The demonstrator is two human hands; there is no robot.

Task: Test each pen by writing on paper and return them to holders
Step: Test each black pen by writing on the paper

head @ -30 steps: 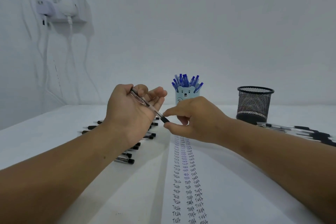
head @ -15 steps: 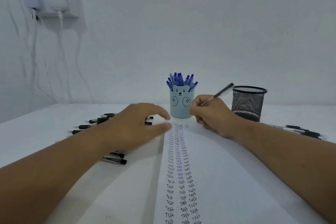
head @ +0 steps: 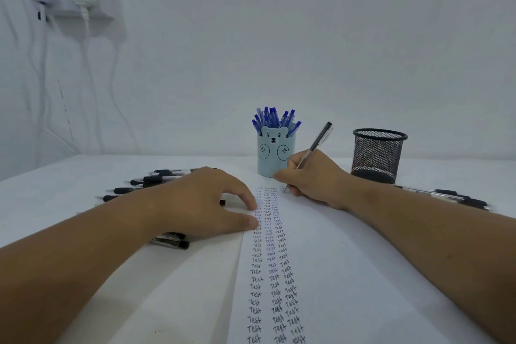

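At the far end of the paper (head: 321,260), in the head view, the right hand (head: 312,176) has its grip closed round a black pen (head: 315,145) in a writing hold, tip down by the top of the columns of "Test", cap end tilted up and to the right, so the next word can go in the free space beside them. The left hand (head: 201,201) lies with relaxed fingers, grip holding nothing, fingertips on the paper's left edge, likely to keep the sheet from sliding. Black pens (head: 145,181) lie on the tabletop (head: 69,204) beyond and under that hand; more pens (head: 452,197) lie right of the empty-looking mesh holder (head: 377,153). The bear cup (head: 275,153) stands full of blue pens (head: 275,119)
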